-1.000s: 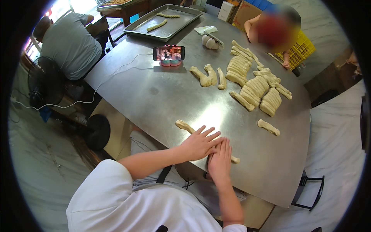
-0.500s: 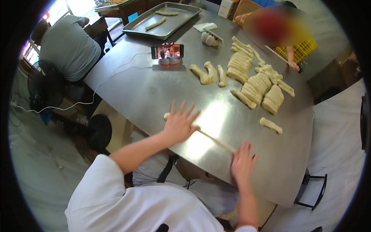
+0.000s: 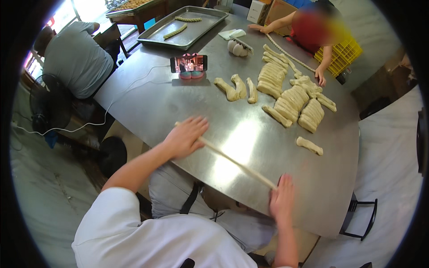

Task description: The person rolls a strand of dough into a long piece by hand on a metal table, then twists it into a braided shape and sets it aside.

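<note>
A long thin rope of pale dough lies across the near part of the steel table. My left hand rests flat on its far left end, fingers spread. At the near table edge my right hand presses flat on the rope's right end. The rope runs slanted from upper left to lower right between the two hands, which are far apart. One short dough piece lies to the right, beyond the rope.
Many dough sticks are piled mid-table, with three more beside a propped phone. A metal tray holds twisted dough at the far end. A person across the table stretches another rope. Someone in grey sits at the left.
My hands, side by side on a short dough piece a second ago, have moved apart to left and right. The dough has rolled out into a long thin rope.
</note>
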Tool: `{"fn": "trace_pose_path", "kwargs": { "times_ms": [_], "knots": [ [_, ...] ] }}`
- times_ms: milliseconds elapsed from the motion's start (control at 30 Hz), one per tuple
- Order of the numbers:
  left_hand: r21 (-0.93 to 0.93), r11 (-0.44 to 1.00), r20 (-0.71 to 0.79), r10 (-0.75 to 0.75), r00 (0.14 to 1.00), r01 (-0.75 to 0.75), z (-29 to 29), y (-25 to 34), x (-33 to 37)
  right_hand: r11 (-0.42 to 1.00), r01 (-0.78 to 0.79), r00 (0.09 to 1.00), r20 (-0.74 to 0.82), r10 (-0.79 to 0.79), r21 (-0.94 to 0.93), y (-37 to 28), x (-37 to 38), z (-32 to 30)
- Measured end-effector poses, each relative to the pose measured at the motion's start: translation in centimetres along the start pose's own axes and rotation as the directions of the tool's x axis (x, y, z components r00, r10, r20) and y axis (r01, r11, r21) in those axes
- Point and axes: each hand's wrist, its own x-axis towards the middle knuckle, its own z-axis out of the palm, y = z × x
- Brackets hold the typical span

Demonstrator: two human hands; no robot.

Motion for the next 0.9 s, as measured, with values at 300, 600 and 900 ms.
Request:
{"fn": "trace_pose_path", "kwargs": {
  "times_ms": [300, 600, 900],
  "knots": [
    [-0.158, 0.985, 0.170, -0.037, 0.985, 0.064, 1.6, 6.7, 8.7, 0.987, -0.037, 0.993, -0.120, 0.018, -0.156, -5.9, 8.9, -2.0],
    [0.027, 0.978, 0.013, 0.206, 0.978, -0.206, 4.9, 16.5, 4.6, 0.992, 0.123, 0.992, -0.015, -0.123, 0.009, -10.9, 6.4, 2.2],
    [0.033, 0.999, -0.129, 0.018, 0.991, -0.014, 5.3, 11.0, 4.8, 0.995, -0.006, 0.982, 0.189, 0.024, -0.095, -6.0, 2.4, -1.2]
  ]
}}
